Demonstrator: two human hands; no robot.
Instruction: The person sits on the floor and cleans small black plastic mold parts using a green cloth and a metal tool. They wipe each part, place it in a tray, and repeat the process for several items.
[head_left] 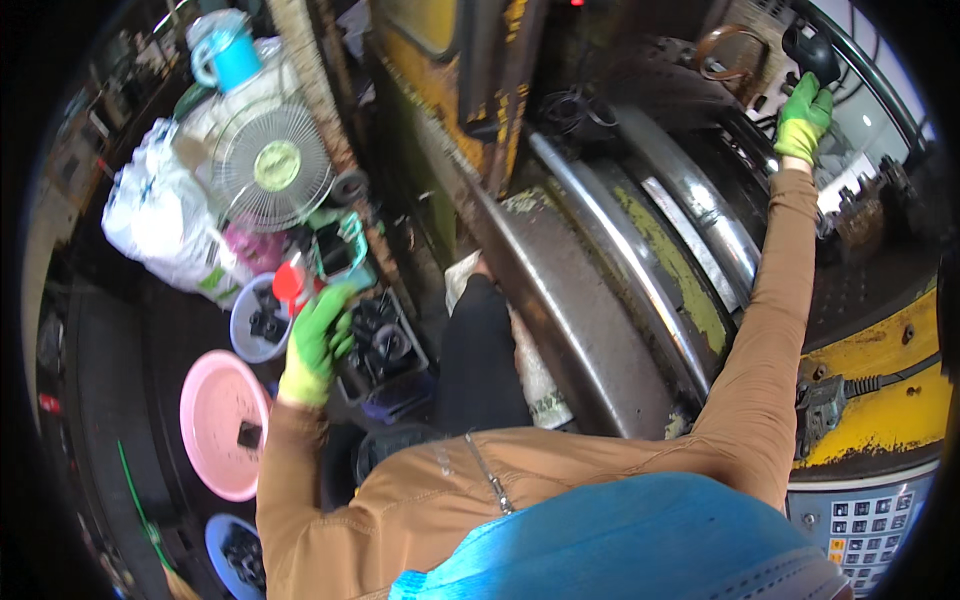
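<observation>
My left hand (315,345), in a green and yellow glove, is raised over the containers on the left with its fingers curled. Just beyond it is a red-topped item (291,283); whether the fingers hold it or anything else is hidden. With the arm stretched out to the far right, my right hand (803,118), gloved alike, closes its fingers at the lower end of a black rounded part (811,52) beside the machine. Black parts (385,340) fill a tray to the right of my left hand.
A pink basin (222,425), a blue basin (235,555) and a standing fan (275,165) are on the left. Heavy metal bars (570,300) of the machine lie before me. A button panel (870,530) sits at lower right, below a yellow, cabled section (885,385).
</observation>
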